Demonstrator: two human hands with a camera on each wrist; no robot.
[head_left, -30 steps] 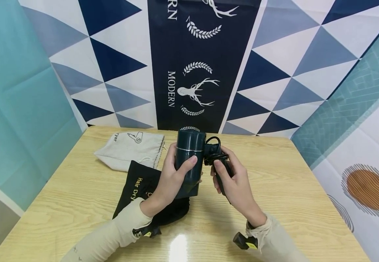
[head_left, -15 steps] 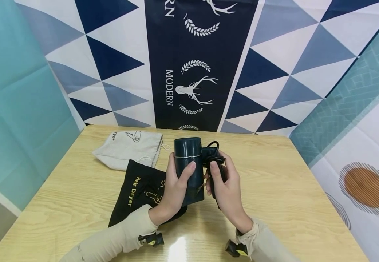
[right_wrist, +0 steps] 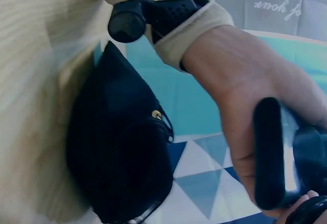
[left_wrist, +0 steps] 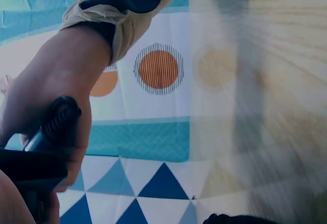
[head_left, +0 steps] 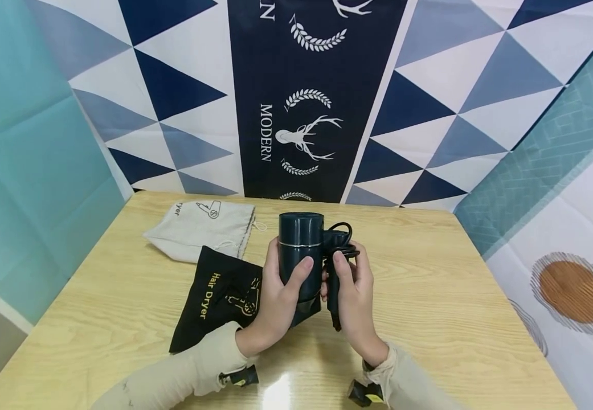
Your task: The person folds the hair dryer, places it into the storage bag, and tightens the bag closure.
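A dark teal hair dryer (head_left: 300, 229) is held above the table in the head view, its barrel roughly upright. Around the barrel wraps my left hand (head_left: 274, 302), thumb lying across the near side. The right hand (head_left: 356, 304) grips the dryer's handle (head_left: 333, 287), which hangs beside the barrel. A black cord (head_left: 346, 250) is bundled round the handle's upper part, with one loop sticking up. In the left wrist view the handle's ribbed cord end (left_wrist: 62, 117) pokes out by the right hand. The right wrist view shows the flat, wide nozzle (right_wrist: 269, 152) in the left hand's grasp.
On the wooden table (head_left: 429, 296), a black pouch (head_left: 214, 302) lettered "Hair Dryer" lies left of the hands, partly behind the left forearm. A grey-white drawstring pouch (head_left: 201, 230) lies farther back. Patterned cloth walls (head_left: 183, 114) enclose the back and sides.
Both hands have brought the hair dryer slightly down and nearer, turning the handle more upright and closer to the barrel. More of the black pouch shows now. Both grips stay.
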